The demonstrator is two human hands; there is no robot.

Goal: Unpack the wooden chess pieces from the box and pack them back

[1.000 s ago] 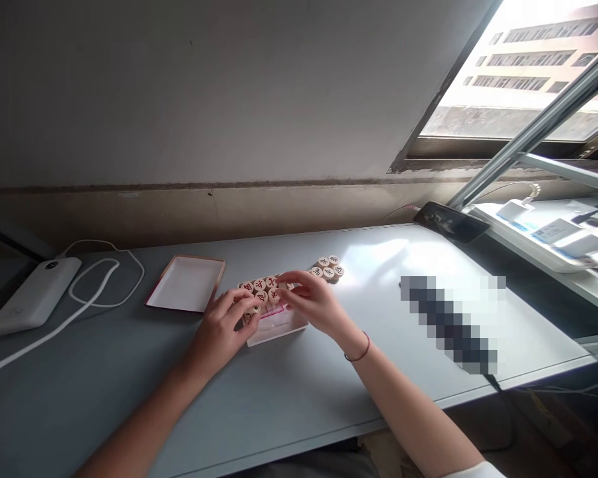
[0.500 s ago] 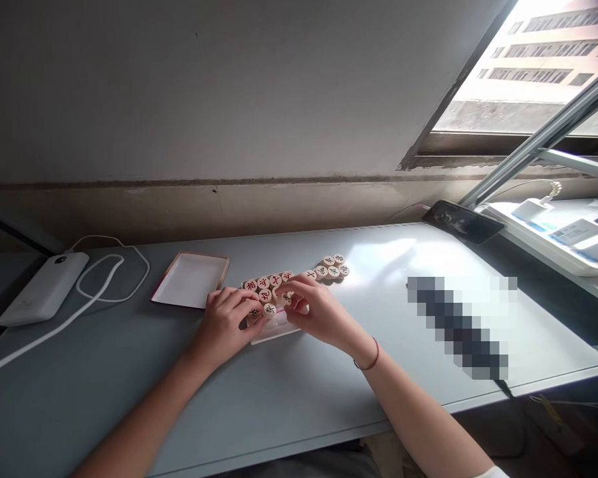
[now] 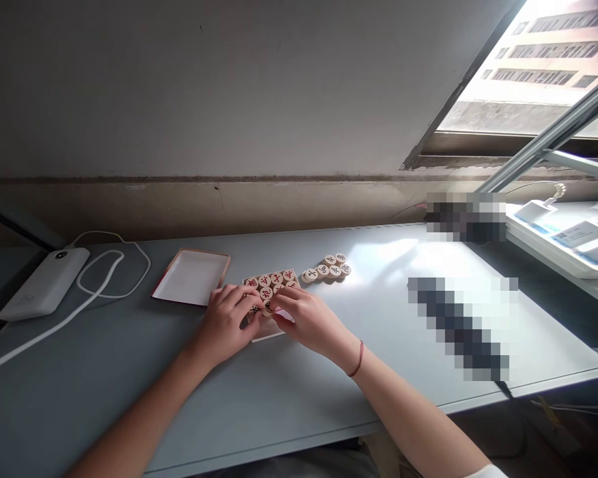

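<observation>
A shallow box (image 3: 272,337) on the desk holds several round xiangqi pieces (image 3: 264,280) in rows, most with red characters showing. My left hand (image 3: 232,320) curls over the box's left side, thumb and fingers closed about a black-marked xiangqi piece (image 3: 255,309). With fingertips pinched, my right hand (image 3: 311,320) reaches over the box's right side onto another black-marked piece (image 3: 268,307), right beside the left thumb. The right hand covers part of the box and some pieces. Several loose xiangqi pieces (image 3: 335,271) lie touching each other on the desk beyond it.
A box lid (image 3: 192,279) lies inside up to the left of the box. Farther left are a white power bank (image 3: 44,284) and its white cable (image 3: 99,292). A blurred dark object (image 3: 458,328) lies on the desk (image 3: 359,405) at right. Shelving (image 3: 563,255) and a wall border the desk.
My right hand has moved left and down across the box, its fingertips now at the black-marked piece by my left thumb. My left hand stays nearly in place.
</observation>
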